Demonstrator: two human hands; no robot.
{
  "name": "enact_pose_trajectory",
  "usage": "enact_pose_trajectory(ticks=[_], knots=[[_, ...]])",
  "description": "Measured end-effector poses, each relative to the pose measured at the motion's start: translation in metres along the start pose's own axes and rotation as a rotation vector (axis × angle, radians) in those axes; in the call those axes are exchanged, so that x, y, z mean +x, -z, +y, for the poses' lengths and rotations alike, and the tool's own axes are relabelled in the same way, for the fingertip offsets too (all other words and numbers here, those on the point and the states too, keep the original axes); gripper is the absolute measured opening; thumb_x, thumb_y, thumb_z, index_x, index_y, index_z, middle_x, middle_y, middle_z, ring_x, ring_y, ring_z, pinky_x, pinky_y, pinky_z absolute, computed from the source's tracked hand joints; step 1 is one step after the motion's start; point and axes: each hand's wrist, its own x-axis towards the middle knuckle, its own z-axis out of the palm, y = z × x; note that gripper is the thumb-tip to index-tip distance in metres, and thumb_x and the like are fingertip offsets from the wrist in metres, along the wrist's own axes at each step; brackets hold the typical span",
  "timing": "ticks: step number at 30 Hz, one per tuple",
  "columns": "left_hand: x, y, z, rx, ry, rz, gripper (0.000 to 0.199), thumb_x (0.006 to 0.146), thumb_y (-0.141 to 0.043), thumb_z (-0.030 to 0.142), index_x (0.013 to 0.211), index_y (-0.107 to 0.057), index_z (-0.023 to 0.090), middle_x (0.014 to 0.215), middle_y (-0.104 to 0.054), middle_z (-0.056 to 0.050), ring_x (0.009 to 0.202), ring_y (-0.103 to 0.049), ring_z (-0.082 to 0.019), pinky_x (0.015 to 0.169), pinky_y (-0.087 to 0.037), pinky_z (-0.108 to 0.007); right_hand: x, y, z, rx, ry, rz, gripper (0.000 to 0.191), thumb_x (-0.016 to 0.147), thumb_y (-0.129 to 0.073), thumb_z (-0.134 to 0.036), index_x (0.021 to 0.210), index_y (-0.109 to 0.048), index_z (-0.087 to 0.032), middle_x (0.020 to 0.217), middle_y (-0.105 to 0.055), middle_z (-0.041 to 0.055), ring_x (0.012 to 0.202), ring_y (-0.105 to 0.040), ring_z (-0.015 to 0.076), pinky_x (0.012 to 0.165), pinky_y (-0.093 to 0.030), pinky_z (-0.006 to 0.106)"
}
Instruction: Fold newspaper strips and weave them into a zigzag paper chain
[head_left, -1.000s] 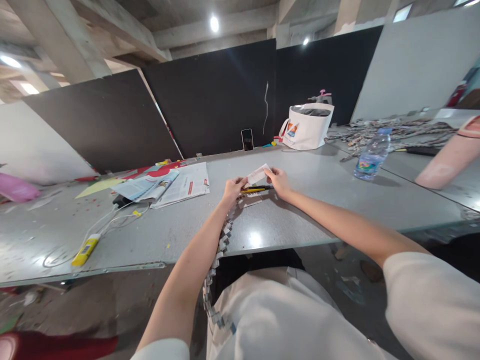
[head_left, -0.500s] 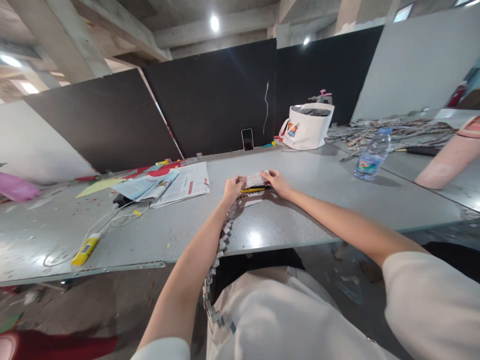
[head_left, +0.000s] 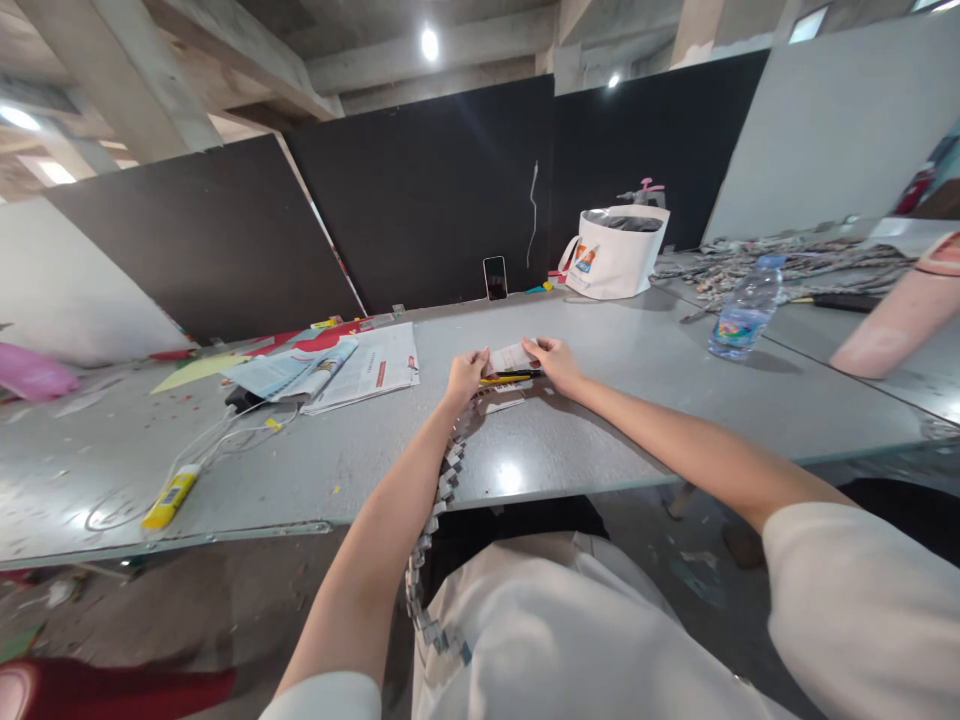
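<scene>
Between my two hands is a small piece of printed paper (head_left: 511, 356), pinched at its ends. My left hand (head_left: 469, 378) is closed on its left end, and my right hand (head_left: 553, 363) grips the right end. Just below the paper on the table lies a yellow and black tool (head_left: 510, 377), perhaps a craft knife, partly hidden. Small paper strips (head_left: 504, 404) lie in front of it. A folded-paper zigzag chain (head_left: 448, 478) runs from near my left hand over the table edge down to my lap.
Newspapers (head_left: 367, 370) and a yellow glue stick (head_left: 171, 498) with a white cable lie left on the grey table (head_left: 600, 420). A phone (head_left: 495, 278) leans at the back. Rightward stand a white bag (head_left: 619, 255), a water bottle (head_left: 746, 310) and a pink tumbler (head_left: 892, 318).
The paper between my hands has tilted slightly. Both hands stay in nearly the same place, and the other things have not moved.
</scene>
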Motion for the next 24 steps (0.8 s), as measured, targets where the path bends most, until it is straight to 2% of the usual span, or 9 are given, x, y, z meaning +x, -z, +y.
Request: enact_pose_trajectory(ticks=[6, 9, 16, 19, 24], knots=[[0.0012, 0.0003, -0.0048, 0.004, 0.003, 0.018, 0.057, 0.093, -0.063, 0.066, 0.061, -0.057, 0.018, 0.055, -0.057, -0.001, 0.059, -0.048, -0.014, 0.058, -0.037, -0.025, 0.0006, 0.0004, 0.0025, -0.031, -0.010, 0.006, 0.059, 0.074, -0.077, -0.078, 0.066, -0.058, -0.023, 0.068, -0.057, 0.0033, 0.066, -0.050, 0.0183, 0.062, -0.046, 0.034], [0.0011, 0.0002, -0.0061, 0.007, 0.010, 0.030, 0.059, 0.092, -0.063, 0.068, 0.061, -0.056, 0.018, 0.054, -0.054, 0.000, 0.058, -0.047, -0.013, 0.057, -0.036, -0.025, -0.0010, 0.0002, 0.0007, -0.020, -0.003, 0.003, 0.058, 0.075, -0.078, -0.076, 0.067, -0.058, -0.022, 0.069, -0.057, 0.0036, 0.066, -0.050, 0.0183, 0.064, -0.048, 0.035], [0.0003, 0.0002, -0.0058, -0.091, 0.000, -0.035, 0.052, 0.091, -0.068, 0.061, 0.064, -0.054, 0.019, 0.055, -0.053, 0.000, 0.062, -0.062, -0.016, 0.059, -0.040, -0.024, -0.0011, 0.0012, 0.0011, -0.021, 0.040, -0.011, 0.060, 0.075, -0.077, -0.077, 0.065, -0.057, -0.022, 0.071, -0.058, 0.0046, 0.071, -0.053, 0.0199, 0.069, -0.050, 0.037], [-0.0002, -0.0003, -0.0045, -0.123, -0.002, -0.029, 0.044, 0.090, -0.072, 0.054, 0.070, -0.062, 0.017, 0.057, -0.054, 0.001, 0.065, -0.065, -0.017, 0.059, -0.042, -0.023, -0.0003, 0.0018, 0.0015, -0.034, 0.040, -0.013, 0.061, 0.073, -0.077, -0.079, 0.067, -0.059, -0.021, 0.072, -0.059, 0.0046, 0.073, -0.054, 0.0200, 0.070, -0.051, 0.036], [0.0005, 0.0001, -0.0052, -0.125, 0.003, -0.007, 0.030, 0.090, -0.074, 0.042, 0.083, -0.072, 0.013, 0.067, -0.065, -0.002, 0.069, -0.068, -0.018, 0.062, -0.045, -0.024, 0.0015, 0.0022, 0.0029, -0.037, 0.046, -0.014, 0.063, 0.072, -0.076, -0.081, 0.066, -0.058, -0.022, 0.071, -0.058, 0.0040, 0.071, -0.053, 0.0194, 0.069, -0.050, 0.036]])
